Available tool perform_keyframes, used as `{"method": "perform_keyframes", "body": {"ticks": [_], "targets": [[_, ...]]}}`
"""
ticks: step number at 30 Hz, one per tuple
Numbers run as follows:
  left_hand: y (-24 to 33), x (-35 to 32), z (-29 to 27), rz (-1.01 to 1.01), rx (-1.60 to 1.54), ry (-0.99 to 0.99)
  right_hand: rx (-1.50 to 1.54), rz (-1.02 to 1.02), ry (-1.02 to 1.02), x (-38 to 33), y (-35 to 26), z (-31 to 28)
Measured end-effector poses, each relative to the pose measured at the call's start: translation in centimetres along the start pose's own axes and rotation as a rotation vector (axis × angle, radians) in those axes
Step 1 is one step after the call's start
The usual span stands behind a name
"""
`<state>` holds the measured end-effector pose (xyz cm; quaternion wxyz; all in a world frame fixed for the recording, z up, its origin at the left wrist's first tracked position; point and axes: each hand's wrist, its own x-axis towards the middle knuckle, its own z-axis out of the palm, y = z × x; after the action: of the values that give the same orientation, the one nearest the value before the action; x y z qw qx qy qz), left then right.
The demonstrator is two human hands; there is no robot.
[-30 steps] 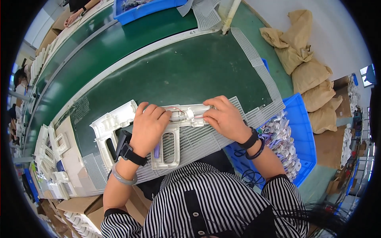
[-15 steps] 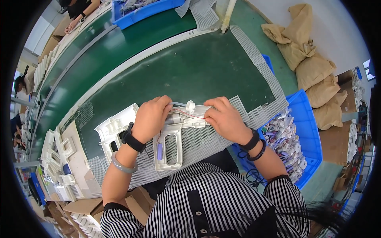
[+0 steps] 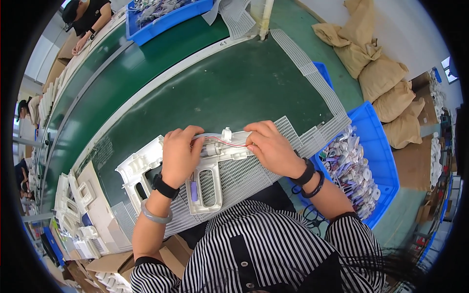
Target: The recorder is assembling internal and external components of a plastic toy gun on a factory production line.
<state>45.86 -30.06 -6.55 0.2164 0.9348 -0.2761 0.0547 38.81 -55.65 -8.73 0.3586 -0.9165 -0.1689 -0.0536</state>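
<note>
bench [image 3: 234, 93]: green mat, white mesh sheet [image 3: 293, 141] under the work | white pistol-shaped housing [image 3: 210, 168]: lifted half a second ago, now flat on mesh, so back to seating parts | left hand [image 3: 180, 155]: fingers curled over housing's rear | right hand [image 3: 271, 146]: fingertips pressing red wire [image 3: 229, 143] into barrel channel
</note>
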Motion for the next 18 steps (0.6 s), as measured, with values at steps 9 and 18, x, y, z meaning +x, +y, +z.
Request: {"method": "perform_keyframes", "body": {"ticks": [9, 18], "targets": [[1.4, -0.9, -1.4, 0.071, 0.075, -0.144, -0.006, 0.038, -0.041, 0.2, 0.1, 0.0], [0.8, -3.1, -0.7, 0.203, 0.265, -0.102, -0.121, 0.027, 0.046, 0.1, 0.0, 0.7]]}}
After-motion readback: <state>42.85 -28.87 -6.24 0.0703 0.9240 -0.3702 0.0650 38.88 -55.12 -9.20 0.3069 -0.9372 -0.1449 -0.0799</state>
